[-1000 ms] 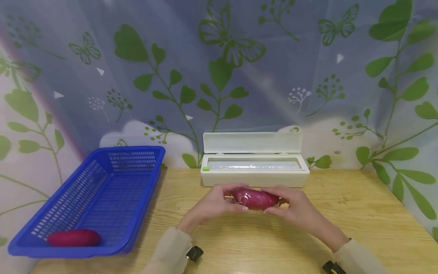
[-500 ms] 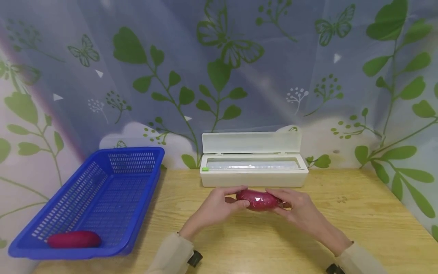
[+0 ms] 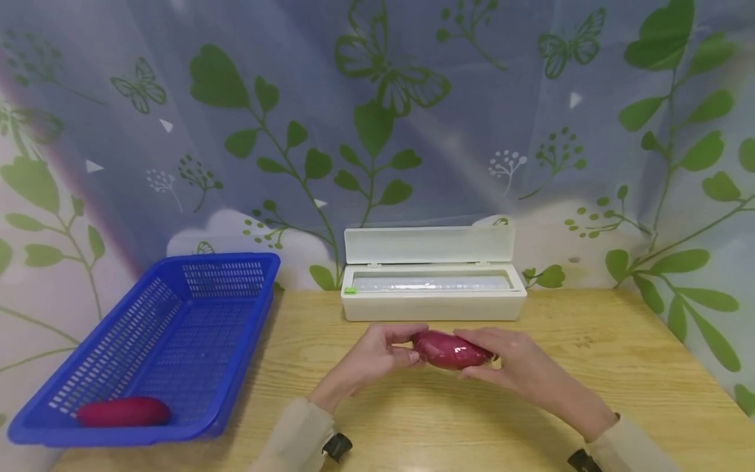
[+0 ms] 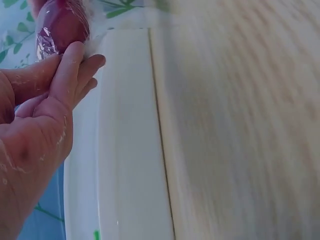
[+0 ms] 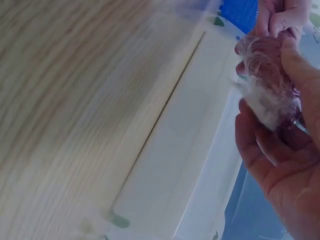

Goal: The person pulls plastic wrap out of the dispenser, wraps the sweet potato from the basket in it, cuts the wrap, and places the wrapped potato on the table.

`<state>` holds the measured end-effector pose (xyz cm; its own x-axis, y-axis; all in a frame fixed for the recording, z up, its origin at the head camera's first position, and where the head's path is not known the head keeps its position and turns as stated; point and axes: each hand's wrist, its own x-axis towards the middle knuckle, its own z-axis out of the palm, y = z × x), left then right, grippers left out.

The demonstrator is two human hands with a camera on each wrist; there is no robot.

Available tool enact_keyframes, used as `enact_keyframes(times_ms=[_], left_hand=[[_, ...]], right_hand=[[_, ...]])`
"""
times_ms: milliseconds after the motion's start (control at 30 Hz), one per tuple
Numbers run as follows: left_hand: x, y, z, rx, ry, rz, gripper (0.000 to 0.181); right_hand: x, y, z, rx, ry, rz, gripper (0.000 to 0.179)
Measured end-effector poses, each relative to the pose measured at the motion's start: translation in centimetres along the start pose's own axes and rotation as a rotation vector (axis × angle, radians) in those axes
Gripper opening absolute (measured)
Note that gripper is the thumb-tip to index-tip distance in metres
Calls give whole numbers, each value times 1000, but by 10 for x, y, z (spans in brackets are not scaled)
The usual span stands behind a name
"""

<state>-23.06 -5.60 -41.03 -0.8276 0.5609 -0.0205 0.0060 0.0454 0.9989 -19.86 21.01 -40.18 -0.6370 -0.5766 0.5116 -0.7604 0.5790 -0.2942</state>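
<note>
A purplish-red sweet potato [image 3: 453,349] in clear cling film is held up between both hands, before the white box. My left hand [image 3: 371,357] pinches its left end with thumb and fingers. My right hand [image 3: 516,364] grips the right end, fingers on the far side and thumb on the near side. In the right wrist view, bunched film [image 5: 267,102] gathers along the underside, above the curled fingers. The left wrist view shows film [image 4: 47,42] shining and creased near the left fingertips.
Behind the hands stands a long white cling film box [image 3: 433,308], its lid [image 3: 429,246] up and a film roll [image 3: 433,283] inside. On the left, a blue plastic basket [image 3: 244,367] holds another red sweet potato [image 3: 124,412]. A patterned cloth [image 3: 277,85] hangs behind the wooden table [image 3: 625,367].
The sweet potato has shifted slightly right and tilted, its right end now lower. Both hands have adjusted their hold on its ends. The view has drifted a little.
</note>
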Motion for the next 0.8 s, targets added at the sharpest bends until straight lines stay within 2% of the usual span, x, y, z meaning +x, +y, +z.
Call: enact_keyframes(times_ms=[100,267,333,367,500,600,700,767,800], left_hand=[[2,-3,5,-7,28,12,49],[5,-4,13,-31,80,28,48],[6,-5,14,-1,81,40,49],[6,-5,13,44,80,50,49],[2,-8,8,299,114,88,46],[-3,-9,-1,552,191,171,42],[-5,-9,-12,872,298,361,37],[-5,-9,-21,1092,403,494,34],[-4,-8,-26,1184,462,540,33]], right_hand=[[2,-4,0,68,-59,85,50],[5,-7,-2,153,-105,228,46],[5,-7,-2,152,-121,271,46],[5,-7,-1,153,-130,290,46],[1,-5,3,152,-142,339,44],[-6,-2,3,134,-136,377,44],[-14,3,0,80,-110,422,44],[-19,9,-3,34,-78,448,46],[-22,13,-5,5,-61,459,46]])
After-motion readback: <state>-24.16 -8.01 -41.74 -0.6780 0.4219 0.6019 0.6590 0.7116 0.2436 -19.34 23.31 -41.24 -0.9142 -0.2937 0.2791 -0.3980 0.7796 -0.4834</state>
